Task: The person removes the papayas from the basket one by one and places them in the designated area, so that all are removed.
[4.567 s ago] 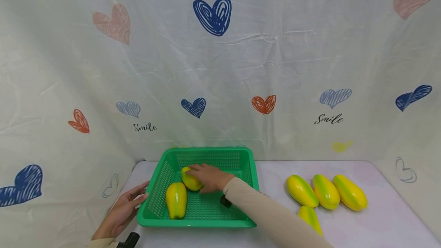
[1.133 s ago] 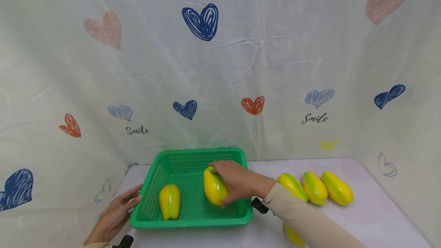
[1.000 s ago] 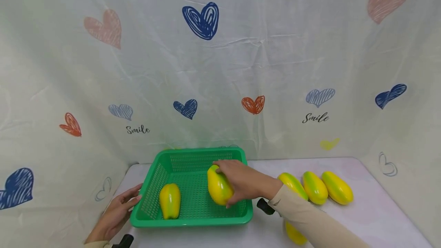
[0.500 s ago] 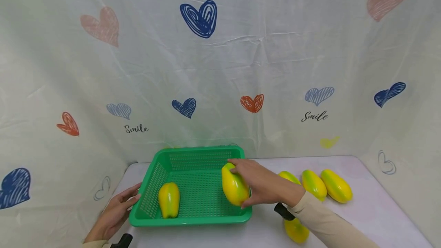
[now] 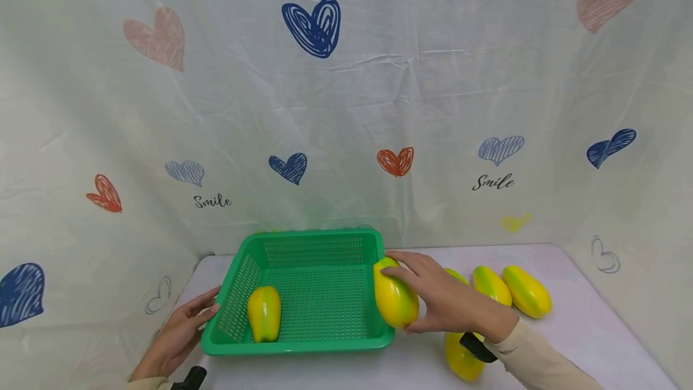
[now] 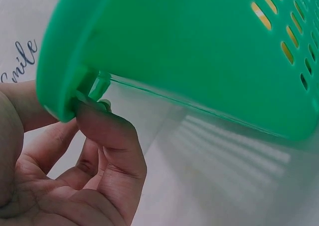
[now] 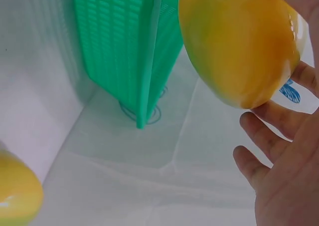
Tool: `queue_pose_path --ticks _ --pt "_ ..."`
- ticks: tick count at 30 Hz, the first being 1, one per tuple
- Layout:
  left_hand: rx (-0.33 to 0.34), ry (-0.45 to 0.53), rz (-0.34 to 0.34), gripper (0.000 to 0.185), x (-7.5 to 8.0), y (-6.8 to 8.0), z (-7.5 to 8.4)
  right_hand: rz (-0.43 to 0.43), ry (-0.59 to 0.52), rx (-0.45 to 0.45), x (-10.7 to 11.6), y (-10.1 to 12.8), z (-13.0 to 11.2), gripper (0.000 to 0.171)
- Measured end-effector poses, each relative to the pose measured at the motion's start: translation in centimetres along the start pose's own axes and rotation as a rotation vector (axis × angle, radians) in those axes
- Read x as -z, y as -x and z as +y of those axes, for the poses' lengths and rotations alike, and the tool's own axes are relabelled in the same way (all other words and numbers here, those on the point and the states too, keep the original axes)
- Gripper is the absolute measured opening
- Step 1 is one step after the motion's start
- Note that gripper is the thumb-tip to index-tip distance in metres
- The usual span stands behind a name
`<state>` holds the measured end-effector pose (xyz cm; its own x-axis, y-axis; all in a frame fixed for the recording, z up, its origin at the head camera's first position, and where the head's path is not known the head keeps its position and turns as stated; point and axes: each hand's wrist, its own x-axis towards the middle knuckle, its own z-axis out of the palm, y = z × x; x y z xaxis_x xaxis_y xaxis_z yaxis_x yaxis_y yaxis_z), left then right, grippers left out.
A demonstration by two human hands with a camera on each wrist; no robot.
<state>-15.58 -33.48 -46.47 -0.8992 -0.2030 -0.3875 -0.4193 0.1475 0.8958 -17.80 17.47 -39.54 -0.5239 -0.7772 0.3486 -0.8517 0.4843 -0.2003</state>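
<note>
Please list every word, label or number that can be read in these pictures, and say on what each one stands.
"Smile": in black script on the backdrop cloth, under the pale blue heart on the left.
"Smile": on the same cloth, under the pale blue heart on the right.
"mile": part of that word on the cloth in the left wrist view.
Nothing else is readable.

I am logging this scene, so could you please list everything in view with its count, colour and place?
basket: one, green, left on the table.
papayas: six, yellow-green; one in the basket, one held over its right rim, four on the table to the right.
table: one, pale cloth-covered.
backdrop: one, white with hearts, behind.
left hand: touches the basket's left rim.
right hand: holds a papaya.
</note>
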Motion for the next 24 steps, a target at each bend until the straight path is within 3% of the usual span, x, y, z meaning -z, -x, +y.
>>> queue_pose_path --ticks 8,24 --pt "-0.008 -0.004 -0.004 0.067 0.0 0.1 0.0 -0.021 -0.007 -0.130 0.9 2.7 -0.1 0.104" --pt "-0.025 -0.002 -0.014 0.070 0.1 0.1 -0.2 0.017 0.087 -0.257 1.8 7.9 0.1 0.103"
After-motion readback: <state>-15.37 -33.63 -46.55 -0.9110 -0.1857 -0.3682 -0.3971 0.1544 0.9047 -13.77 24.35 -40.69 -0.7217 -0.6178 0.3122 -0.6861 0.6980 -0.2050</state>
